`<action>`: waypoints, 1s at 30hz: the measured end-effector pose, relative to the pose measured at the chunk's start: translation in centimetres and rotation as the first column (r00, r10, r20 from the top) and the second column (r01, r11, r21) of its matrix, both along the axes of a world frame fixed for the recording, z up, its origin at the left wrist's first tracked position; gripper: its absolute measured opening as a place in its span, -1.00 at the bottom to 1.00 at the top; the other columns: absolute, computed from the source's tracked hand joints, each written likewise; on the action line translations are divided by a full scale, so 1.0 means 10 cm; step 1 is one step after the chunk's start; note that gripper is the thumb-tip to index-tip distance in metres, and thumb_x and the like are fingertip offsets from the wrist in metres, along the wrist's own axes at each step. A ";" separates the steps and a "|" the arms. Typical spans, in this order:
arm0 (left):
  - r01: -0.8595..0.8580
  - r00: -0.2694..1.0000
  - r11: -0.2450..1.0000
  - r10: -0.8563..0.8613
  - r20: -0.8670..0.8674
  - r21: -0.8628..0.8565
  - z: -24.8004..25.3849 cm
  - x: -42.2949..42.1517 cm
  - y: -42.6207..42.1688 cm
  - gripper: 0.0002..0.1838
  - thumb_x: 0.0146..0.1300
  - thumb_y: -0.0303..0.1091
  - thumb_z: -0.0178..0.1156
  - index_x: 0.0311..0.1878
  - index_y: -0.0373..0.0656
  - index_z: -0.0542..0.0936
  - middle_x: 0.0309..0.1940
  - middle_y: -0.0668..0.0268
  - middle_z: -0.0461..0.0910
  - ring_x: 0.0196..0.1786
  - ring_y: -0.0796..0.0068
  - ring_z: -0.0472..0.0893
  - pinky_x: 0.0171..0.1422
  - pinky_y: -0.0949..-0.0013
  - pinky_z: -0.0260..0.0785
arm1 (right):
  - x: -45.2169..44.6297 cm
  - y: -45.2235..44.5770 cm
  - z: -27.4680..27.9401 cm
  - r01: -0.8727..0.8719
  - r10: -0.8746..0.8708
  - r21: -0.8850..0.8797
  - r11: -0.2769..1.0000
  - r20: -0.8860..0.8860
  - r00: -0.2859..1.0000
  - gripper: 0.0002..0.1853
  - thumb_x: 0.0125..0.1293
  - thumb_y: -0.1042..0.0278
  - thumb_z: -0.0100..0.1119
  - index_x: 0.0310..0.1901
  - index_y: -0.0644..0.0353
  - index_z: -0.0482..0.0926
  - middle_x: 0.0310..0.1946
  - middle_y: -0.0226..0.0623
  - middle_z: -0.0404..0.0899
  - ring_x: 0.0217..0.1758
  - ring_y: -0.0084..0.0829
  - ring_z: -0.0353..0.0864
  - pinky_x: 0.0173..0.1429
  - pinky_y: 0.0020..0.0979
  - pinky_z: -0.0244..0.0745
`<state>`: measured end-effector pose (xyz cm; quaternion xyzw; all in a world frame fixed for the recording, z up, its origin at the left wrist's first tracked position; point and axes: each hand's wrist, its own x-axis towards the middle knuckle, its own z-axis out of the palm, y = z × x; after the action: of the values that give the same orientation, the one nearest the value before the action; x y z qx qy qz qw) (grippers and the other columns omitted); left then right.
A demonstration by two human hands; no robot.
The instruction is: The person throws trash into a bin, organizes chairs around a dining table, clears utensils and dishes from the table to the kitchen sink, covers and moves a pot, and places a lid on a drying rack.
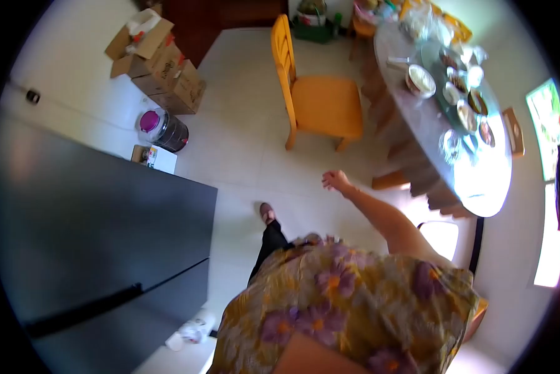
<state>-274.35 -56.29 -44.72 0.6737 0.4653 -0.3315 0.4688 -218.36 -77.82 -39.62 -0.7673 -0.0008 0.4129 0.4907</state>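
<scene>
Right hand (336, 180): hanging in front of the body, half open, fingers loosely bending, no object showing in it; touching neither chair nor table. Left hand: not showing; its state cannot be told.

Chair (326, 106), yellow wood: standing upright on the floor (248, 124), just ahead of the right hand, seat near the table edge.

Table (426, 124), oval, glossy top: standing to the right, bearing a large pale bowl (421, 81), smaller dishes and clear plastic bags.

Step in hand, as judged: one shoe (267, 212) is pointing forward, so the person is apparently stepping between the dark cabinet (105, 212) and the table; no handling is showing.

Next move, as judged: going forward is calling for clearance around the chair; handling it is calling for a nearer reach and a closing grip.

Writing: cardboard boxes (167, 71) are bearing marks in dark and red, too blurred to read. A white box (163, 160) is showing small print, illegible. The purple-lidded jar (171, 132) and the cabinet are showing no readable brand.
</scene>
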 end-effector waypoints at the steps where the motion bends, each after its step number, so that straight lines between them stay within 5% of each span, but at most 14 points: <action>1: 0.002 1.000 1.000 -0.002 0.015 0.005 0.00 0.18 0.32 -0.72 0.22 -0.13 -0.05 -0.40 -0.12 0.51 -0.46 0.21 0.53 -0.41 0.38 0.51 -0.34 0.35 0.36 | -0.04 0.16 -0.10 0.030 -0.030 0.057 0.998 0.007 1.000 -0.77 0.21 0.29 -0.05 -0.20 0.25 0.48 -0.39 -0.26 0.56 -0.45 -0.46 0.58 -0.42 -0.50 0.50; 3: 0.002 0.998 1.000 -0.002 0.068 0.012 0.03 0.64 0.95 -0.73 0.22 -0.14 -0.02 -0.40 -0.13 0.50 -0.48 0.24 0.53 -0.44 0.43 0.51 -0.38 0.40 0.37 | 0.00 0.47 -0.20 0.107 -0.104 0.060 0.992 -0.039 0.994 -0.75 0.22 0.29 -0.03 -0.17 0.26 0.49 -0.35 -0.25 0.58 -0.41 -0.44 0.60 -0.42 -0.48 0.52; 5: -0.018 0.989 1.000 0.017 0.148 0.009 0.05 1.23 1.65 -0.74 0.22 -0.15 0.01 -0.41 -0.13 0.50 -0.50 0.27 0.53 -0.48 0.49 0.51 -0.41 0.44 0.37 | -0.23 0.61 -0.17 0.184 -0.185 -0.034 0.982 -0.317 0.930 -0.73 0.24 0.27 -0.02 -0.12 0.27 0.46 -0.28 -0.18 0.56 -0.27 -0.35 0.60 -0.27 -0.40 0.56; 8: -0.206 0.900 0.975 0.221 0.377 -0.080 0.19 2.59 2.84 -0.75 0.23 -0.16 0.05 -0.41 -0.13 0.49 -0.53 0.31 0.53 -0.53 0.58 0.51 -0.47 0.52 0.38 | -0.39 0.70 -0.04 0.343 -0.307 0.012 0.939 -0.421 0.854 -0.73 0.21 0.26 0.01 -0.12 0.23 0.47 -0.27 -0.22 0.57 -0.32 -0.40 0.61 -0.32 -0.44 0.56; 11: -0.308 0.706 0.935 0.349 0.616 -0.177 0.77 4.23 3.63 -0.78 0.25 -0.17 0.08 -0.25 -0.14 0.48 -0.44 0.30 0.54 -0.49 0.54 0.53 -0.47 0.54 0.39 | -0.32 0.73 0.17 0.495 -0.410 0.095 0.864 -0.438 0.800 -0.71 0.26 0.24 -0.02 -0.10 0.24 0.45 -0.22 -0.21 0.55 -0.24 -0.37 0.59 -0.20 -0.40 0.54; 13: -0.211 0.639 0.976 0.175 0.749 -0.048 1.20 5.03 3.78 -0.64 0.28 -0.14 0.02 0.00 -0.20 0.42 -0.28 0.19 0.57 -0.32 0.43 0.57 -0.26 0.48 0.44 | -0.17 0.70 0.22 0.545 -0.461 0.105 0.832 -0.416 0.784 -0.72 0.27 0.27 -0.07 -0.09 0.25 0.44 -0.22 -0.20 0.55 -0.22 -0.37 0.59 -0.18 -0.40 0.54; 15: -0.150 0.608 0.988 0.130 0.783 -0.048 1.45 5.62 3.60 -0.62 0.29 -0.13 -0.01 0.04 -0.20 0.39 -0.23 0.16 0.56 -0.27 0.39 0.57 -0.21 0.42 0.45 | 0.02 0.62 0.22 0.591 -0.513 0.119 0.798 -0.380 0.769 -0.73 0.26 0.31 -0.09 -0.10 0.27 0.44 -0.24 -0.21 0.56 -0.21 -0.37 0.59 -0.17 -0.39 0.53; 18: 0.019 0.652 0.986 0.114 0.750 -0.165 1.05 6.08 3.26 -0.65 0.27 -0.16 0.04 -0.01 -0.20 0.41 -0.25 0.15 0.57 -0.27 0.33 0.59 -0.24 0.39 0.47 | 0.12 0.54 0.33 0.667 -0.606 0.105 0.738 -0.332 0.723 -0.74 0.28 0.32 -0.13 -0.10 0.26 0.45 -0.25 -0.21 0.56 -0.22 -0.37 0.59 -0.19 -0.38 0.53; 21: 0.297 0.850 0.911 -0.116 0.514 -0.285 0.64 6.19 2.50 -0.76 0.28 -0.24 0.03 -0.10 -0.16 0.45 -0.33 0.22 0.59 -0.38 0.50 0.59 -0.39 0.50 0.44 | -0.14 0.36 0.31 0.792 -0.741 0.078 0.606 -0.308 0.597 -0.75 0.28 0.30 -0.09 -0.10 0.25 0.45 -0.25 -0.23 0.57 -0.24 -0.39 0.60 -0.20 -0.39 0.52; 22: 0.476 0.819 0.831 -0.300 0.489 -0.288 0.49 6.22 2.28 -0.76 0.27 -0.26 0.04 -0.08 -0.19 0.45 -0.33 0.23 0.58 -0.38 0.51 0.59 -0.40 0.52 0.43 | -0.31 0.30 0.26 0.834 -0.785 0.062 0.549 -0.307 0.539 -0.75 0.29 0.28 -0.08 -0.11 0.24 0.45 -0.26 -0.23 0.57 -0.25 -0.39 0.60 -0.21 -0.40 0.52; 25: 0.700 0.712 0.643 -0.599 0.366 -0.311 0.33 6.42 1.67 -0.73 0.27 -0.26 0.03 -0.05 -0.21 0.45 -0.32 0.23 0.59 -0.37 0.51 0.60 -0.39 0.53 0.43 | -1.09 0.06 0.21 0.977 -0.941 0.004 0.211 -0.271 0.204 -0.78 0.27 0.30 -0.07 -0.15 0.23 0.46 -0.34 -0.25 0.56 -0.34 -0.42 0.60 -0.31 -0.41 0.53; 27: 0.863 0.497 0.409 -0.792 0.354 -0.297 0.21 6.56 1.29 -0.68 0.28 -0.24 0.02 0.03 -0.20 0.41 -0.26 0.22 0.58 -0.33 0.48 0.61 -0.32 0.53 0.46 | -1.70 -0.10 0.24 0.995 -0.971 -0.096 0.020 -0.240 -0.004 -0.79 0.25 0.31 -0.04 -0.16 0.22 0.45 -0.34 -0.24 0.56 -0.35 -0.41 0.60 -0.32 -0.41 0.53; 30: 0.893 0.447 0.409 -0.750 0.487 -0.189 0.51 6.86 0.66 -0.70 0.30 -0.26 -0.01 0.02 -0.21 0.42 -0.25 0.21 0.58 -0.30 0.47 0.61 -0.30 0.53 0.46 | -2.63 -0.33 0.23 0.942 -0.941 -0.229 -0.247 -0.174 -0.289 -0.80 0.23 0.33 -0.05 -0.16 0.22 0.42 -0.37 -0.24 0.54 -0.37 -0.39 0.59 -0.35 -0.40 0.54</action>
<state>-205.79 -49.70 -39.63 0.7405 -0.1025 -0.4955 0.4423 -244.71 -81.13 -37.34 -0.3979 0.6764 -0.0299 0.6191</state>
